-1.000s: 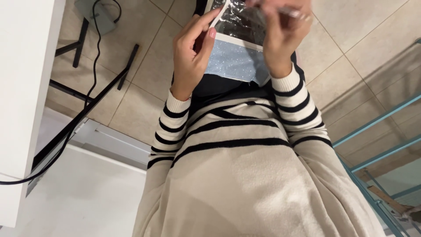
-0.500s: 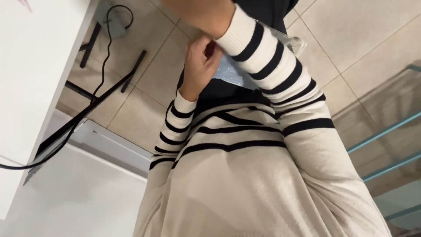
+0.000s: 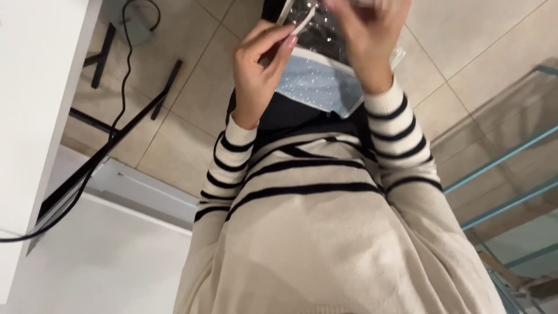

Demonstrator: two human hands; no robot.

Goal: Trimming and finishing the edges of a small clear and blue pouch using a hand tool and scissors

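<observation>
Your left hand (image 3: 258, 72) is raised in front of your chest, palm turned toward you, with the thumb and forefinger closed in a pinch on the left top edge of a clear bag (image 3: 319, 70). The other fingers of that hand curl loosely behind the pinch. Your right hand (image 3: 366, 35) is at the bag's upper right, back of the hand toward the camera; its fingers bend in over the top edge, but the fingertips run out of the top of the picture and blur, so you cannot tell just how they grip. The bag hangs between the two hands, above your lap and over the tiled floor (image 3: 465, 40). Its upper part is glossy and see-through with bright glints, its lower part shows a pale blue panel flecked with small white spots, and a white strip runs slantwise by your left fingertips. What lies inside it is not clear. Both wrists come out of the ribbed cuffs of a cream sweater (image 3: 325, 232) with black stripes, which fills the lower middle of the view. At your left stands a white table (image 3: 35, 87), seen from its edge, with a black cable (image 3: 125, 46) trailing down beside it and black frame legs (image 3: 104, 52) on the tiles. At your right is a glass surface with blue-green rails (image 3: 500, 157).
</observation>
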